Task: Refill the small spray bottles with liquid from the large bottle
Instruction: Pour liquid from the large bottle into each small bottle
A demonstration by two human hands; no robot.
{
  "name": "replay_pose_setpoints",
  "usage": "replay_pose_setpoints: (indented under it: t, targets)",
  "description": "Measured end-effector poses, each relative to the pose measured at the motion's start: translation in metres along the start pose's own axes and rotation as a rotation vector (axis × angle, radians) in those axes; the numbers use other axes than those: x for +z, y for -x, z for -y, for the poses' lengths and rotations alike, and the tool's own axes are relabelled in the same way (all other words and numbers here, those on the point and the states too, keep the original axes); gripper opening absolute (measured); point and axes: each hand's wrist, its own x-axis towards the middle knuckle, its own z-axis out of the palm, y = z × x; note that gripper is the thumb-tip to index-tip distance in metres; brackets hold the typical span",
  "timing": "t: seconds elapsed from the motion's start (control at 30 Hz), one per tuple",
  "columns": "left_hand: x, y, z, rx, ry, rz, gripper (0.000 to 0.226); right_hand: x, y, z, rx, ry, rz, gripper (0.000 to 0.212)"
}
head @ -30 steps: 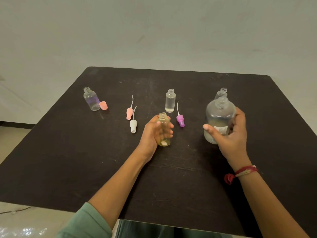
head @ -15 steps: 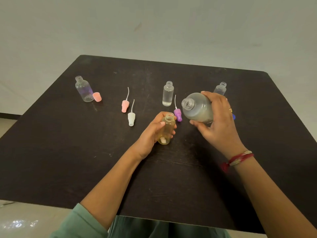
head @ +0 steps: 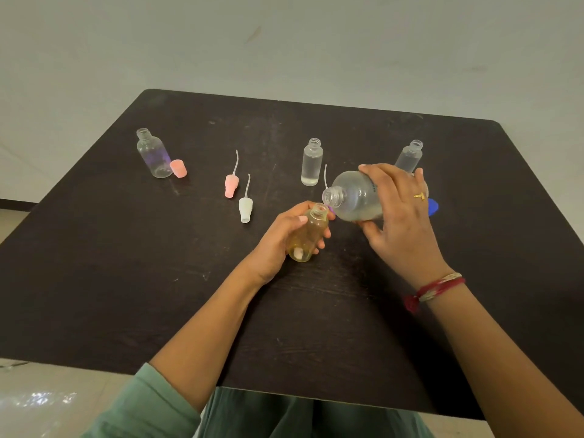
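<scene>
While the fingers [head: 295, 216] of the left hand [head: 275, 241] are curling round the yellowish small bottle [head: 308, 237], holding it tilted with its open neck pointing up and to the right, the right hand [head: 403, 226] is clamping its fingers over the large bottle [head: 354, 197]. This is lying almost level in the air, its open mouth just above and beside the small bottle's neck. Clear liquid is pooling along its lower side; whether any is running out cannot be told. Just under that mouth a purple spray head [head: 331, 209] is peeking out, mostly hidden. Beyond the left fingers a clear small bottle [head: 312, 162] is standing upright and uncapped, and beyond the right fingers another small bottle [head: 409, 158] is showing its neck. A blue cap [head: 433, 206] is lying just right of the right hand. Left of the left fingers, a white spray head [head: 246, 209] and a pink spray head [head: 230, 184] are lying on the dark surface [head: 126, 279], and well further left a fourth small bottle [head: 152, 154] is standing with a pink cap [head: 178, 168] touching its base.
</scene>
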Motion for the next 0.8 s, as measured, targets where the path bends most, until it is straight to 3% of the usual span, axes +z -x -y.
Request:
replay_pose_setpoints:
  t: [0.8]
  targets:
    - [-0.0010,0.0013,-0.0021,0.003,0.008,0.025,0.048,-0.0097,-0.0040,0.0050,-0.081,0.106,-0.010,0.064]
